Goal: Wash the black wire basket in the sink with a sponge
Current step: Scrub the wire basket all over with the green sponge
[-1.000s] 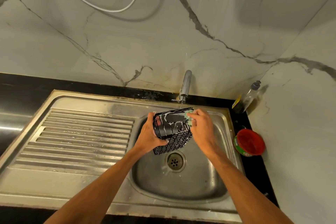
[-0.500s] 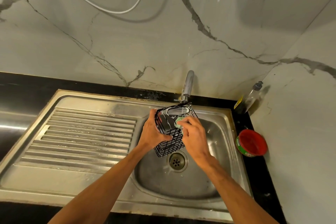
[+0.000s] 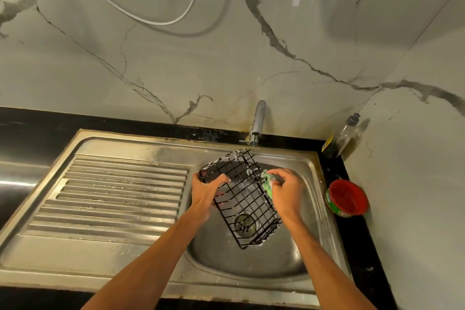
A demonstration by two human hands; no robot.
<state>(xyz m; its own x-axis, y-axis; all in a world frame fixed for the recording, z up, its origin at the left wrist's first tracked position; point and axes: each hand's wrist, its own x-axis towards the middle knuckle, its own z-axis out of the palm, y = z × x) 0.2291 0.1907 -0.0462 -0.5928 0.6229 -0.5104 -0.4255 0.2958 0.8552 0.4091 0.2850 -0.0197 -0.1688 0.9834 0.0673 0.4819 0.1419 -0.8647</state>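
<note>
The black wire basket (image 3: pixel 241 194) hangs tilted over the steel sink bowl (image 3: pixel 254 259), its long side running from under the tap down toward me, with foam on its wires. My left hand (image 3: pixel 206 191) grips the basket's upper left end. My right hand (image 3: pixel 284 191) holds a green sponge (image 3: pixel 268 182) pressed against the basket's right rim. The drain shows through the grid.
A tap (image 3: pixel 258 121) stands behind the bowl. The ribbed draining board (image 3: pixel 113 196) lies to the left. On the black counter at the right are a red tub (image 3: pixel 348 197) and a clear soap bottle (image 3: pixel 342 138) in the corner.
The basket has been turned from a bunched, upright hold to lie long and tilted over the drain. My right hand with the sponge moved from its top to its right rim.
</note>
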